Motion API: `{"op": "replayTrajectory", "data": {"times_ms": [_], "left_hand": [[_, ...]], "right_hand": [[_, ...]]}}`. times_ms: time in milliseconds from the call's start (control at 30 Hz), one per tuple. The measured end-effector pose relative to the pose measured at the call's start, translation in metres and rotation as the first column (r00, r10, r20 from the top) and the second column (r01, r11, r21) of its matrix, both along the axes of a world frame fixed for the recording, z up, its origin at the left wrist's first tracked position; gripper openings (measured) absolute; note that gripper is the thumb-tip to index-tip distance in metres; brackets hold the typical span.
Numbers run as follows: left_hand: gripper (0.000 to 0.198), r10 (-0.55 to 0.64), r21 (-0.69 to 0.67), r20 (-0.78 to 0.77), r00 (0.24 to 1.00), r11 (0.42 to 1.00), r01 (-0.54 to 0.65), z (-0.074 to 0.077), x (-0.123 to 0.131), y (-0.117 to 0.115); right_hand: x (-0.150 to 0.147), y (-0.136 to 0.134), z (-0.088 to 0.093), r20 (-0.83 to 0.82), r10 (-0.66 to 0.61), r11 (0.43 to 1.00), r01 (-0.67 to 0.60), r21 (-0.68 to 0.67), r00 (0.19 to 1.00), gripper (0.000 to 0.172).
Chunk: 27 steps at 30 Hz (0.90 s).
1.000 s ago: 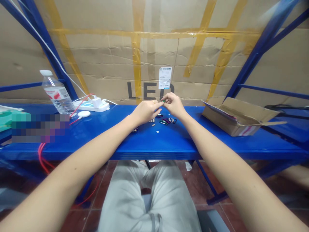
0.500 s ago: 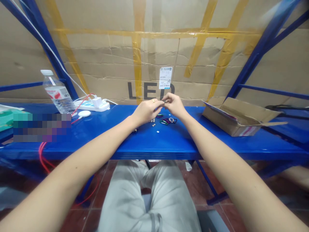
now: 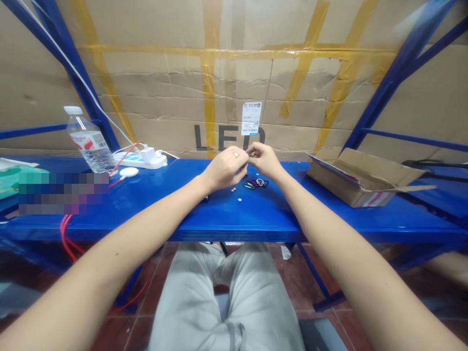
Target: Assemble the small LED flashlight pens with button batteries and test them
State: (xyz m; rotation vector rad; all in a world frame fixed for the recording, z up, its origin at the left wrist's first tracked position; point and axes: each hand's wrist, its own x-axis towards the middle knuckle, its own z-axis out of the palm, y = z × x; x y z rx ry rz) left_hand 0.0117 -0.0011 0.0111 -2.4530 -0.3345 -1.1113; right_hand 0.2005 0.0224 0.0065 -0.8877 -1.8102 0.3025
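Barely visible object point(image 3: 249, 155), right hand point(image 3: 265, 159) pinching, left hand point(image 3: 224, 168) alongside

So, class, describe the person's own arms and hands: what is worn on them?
The left forearm and right forearm are bare, with no sleeve, watch or bracelet in view. The left hand wears a gold-coloured ring; none shows on the right hand. Neither hand is gloved.

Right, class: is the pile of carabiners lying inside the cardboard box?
No, the pile of carabiners lies on the blue table, left of the cardboard box.
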Motion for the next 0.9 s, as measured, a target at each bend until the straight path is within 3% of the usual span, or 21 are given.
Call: {"op": "replayTrajectory", "data": {"times_ms": [233,500,633,767,900], "left_hand": [[0.012,0.069,0.083,-0.086,0.994,0.995,-0.061,-0.004,0.007,0.001],[0.017,0.124,0.09,-0.123,0.985,0.989,-0.114,-0.005,0.009,-0.001],[0.018,0.107,0.074,-0.044,0.993,0.992,-0.104,-0.004,0.006,-0.002],[0.013,0.163,-0.013,0.075,0.984,0.987,-0.163,-0.004,0.005,-0.002],[0.011,0.204,-0.216,0.106,0.973,0.96,-0.178,-0.011,0.002,0.008]], "right_hand": [[0.003,0.006,-0.005,0.111,-0.164,0.977,0.146,0.153,0.98,0.005],[0.006,0.005,-0.004,0.206,-0.192,0.963,0.143,0.23,0.959,0.016],[0.005,0.002,-0.001,0.175,-0.202,0.959,0.158,0.236,0.964,0.018],[0.006,0.002,-0.001,0.168,-0.206,0.961,0.166,0.221,0.964,0.017],[0.004,0.002,-0.002,0.212,-0.169,0.97,0.124,0.209,0.962,0.017]]}}
